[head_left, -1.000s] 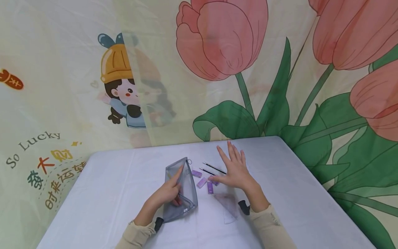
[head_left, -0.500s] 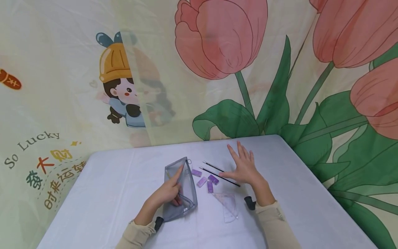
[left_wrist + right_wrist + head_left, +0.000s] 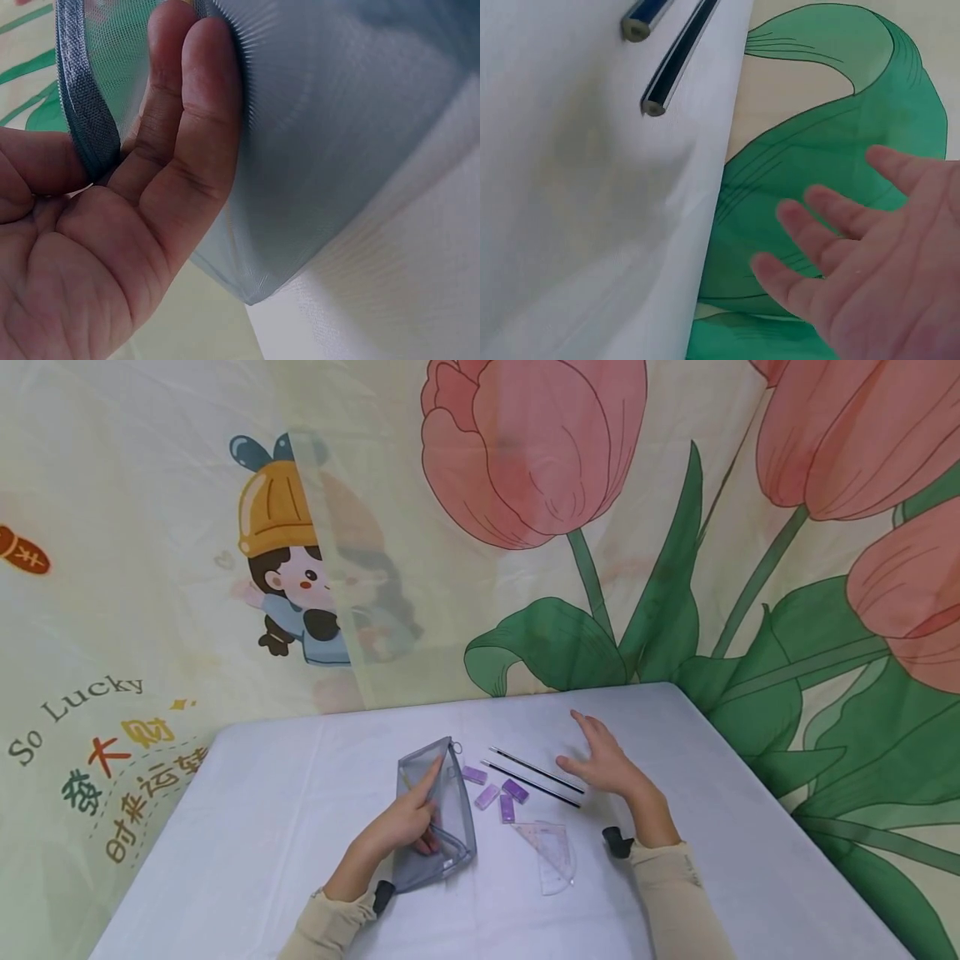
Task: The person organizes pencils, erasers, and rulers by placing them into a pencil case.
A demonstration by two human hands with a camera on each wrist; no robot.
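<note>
Left grip [image 3: 405, 823] pinches the grey mesh pouch [image 3: 455, 814] on the desk [image 3: 300, 810]; right grip [image 3: 606, 768], empty and spread, hangs near two pencils [image 3: 537, 770]. Steadying seems the step; any pickup calls for closing the right grip.

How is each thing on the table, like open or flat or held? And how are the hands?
Gray mesh pouch: unzipped, held by its edge.
Two pencils: lying flat, side by side, apart.
Four purple blocks: lying loose.
Clear drawing tools: flat, overlapping.
Left hand: gripping the pouch.
Right hand: fingers spread, holding nothing.
</note>
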